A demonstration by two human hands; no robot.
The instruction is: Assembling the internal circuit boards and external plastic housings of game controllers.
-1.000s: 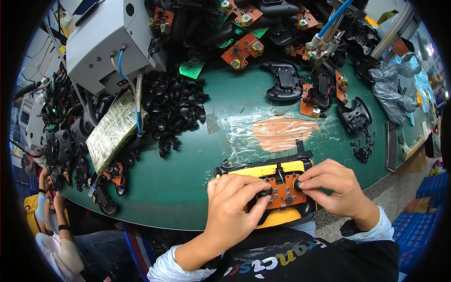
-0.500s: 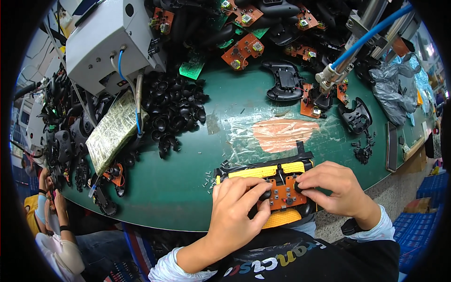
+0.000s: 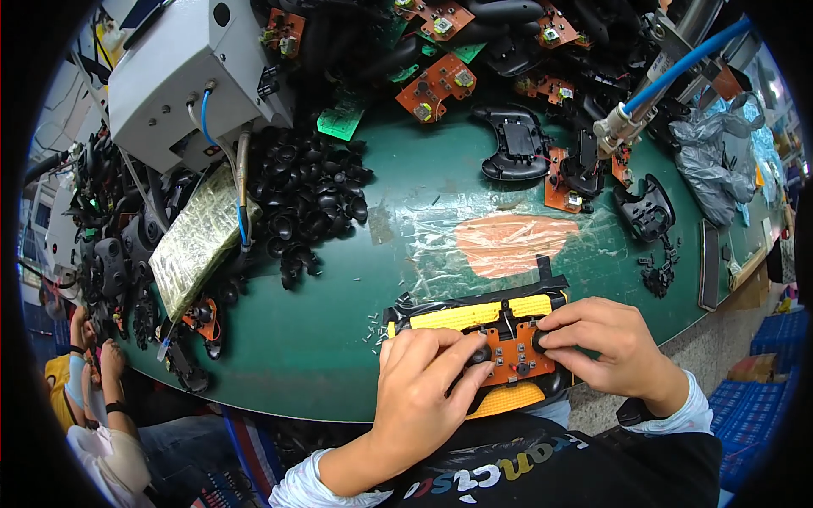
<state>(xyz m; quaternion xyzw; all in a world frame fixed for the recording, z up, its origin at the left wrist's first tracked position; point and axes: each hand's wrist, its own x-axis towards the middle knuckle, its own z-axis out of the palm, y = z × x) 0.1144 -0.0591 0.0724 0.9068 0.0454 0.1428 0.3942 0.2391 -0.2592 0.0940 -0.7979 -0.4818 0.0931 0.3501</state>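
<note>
While both hands are working at the near edge of the green bench, an orange circuit board is sitting in a black-and-yellow fixture, which serves as the landmark for every position given below. Over the left half of that fixture, the left hand is curling around a small black cap and pressing it onto the board with thumb and forefinger. Over the right half of the fixture, the right hand is pinching a second black cap against the board's right end; neither hand is lying loose. Doing this step well probably means pressing each cap straight down, keeping the board flat in the fixture, and checking that both caps are sitting level rather than tilted. Just beyond the fixture, a clear plastic sheet is covering the bench. Further beyond and to the left, a heap of loose black caps is lying beside a grey machine housing. Beyond and to the right, a tool on a blue hose is hanging over black controller shells.
</note>
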